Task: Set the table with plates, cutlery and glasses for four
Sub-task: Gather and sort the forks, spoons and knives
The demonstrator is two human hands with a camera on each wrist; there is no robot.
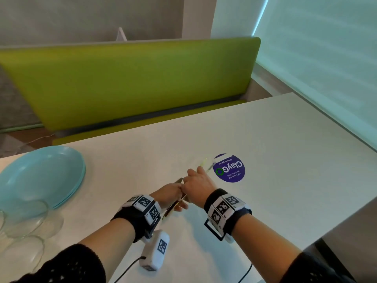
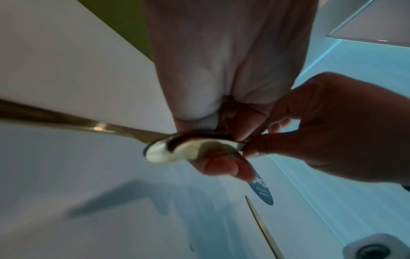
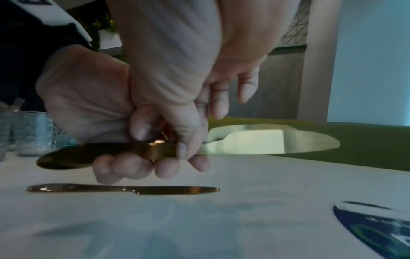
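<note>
White surface (image 1: 265,127) before a green bench: we hold gold cutlery (image 3: 142,150) above it, left hand (image 1: 169,194) gripping the bundle, right hand (image 1: 196,185) pinching one piece. Stiff and slick, we judge; grip handles. One knife (image 3: 124,189) lies below.

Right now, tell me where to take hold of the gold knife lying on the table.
Grip the gold knife by its handle, the thicker rounded end on the left in the right wrist view, clear of the blade. It lies flat on the white table, so come from above and pinch across its long sides.
</note>
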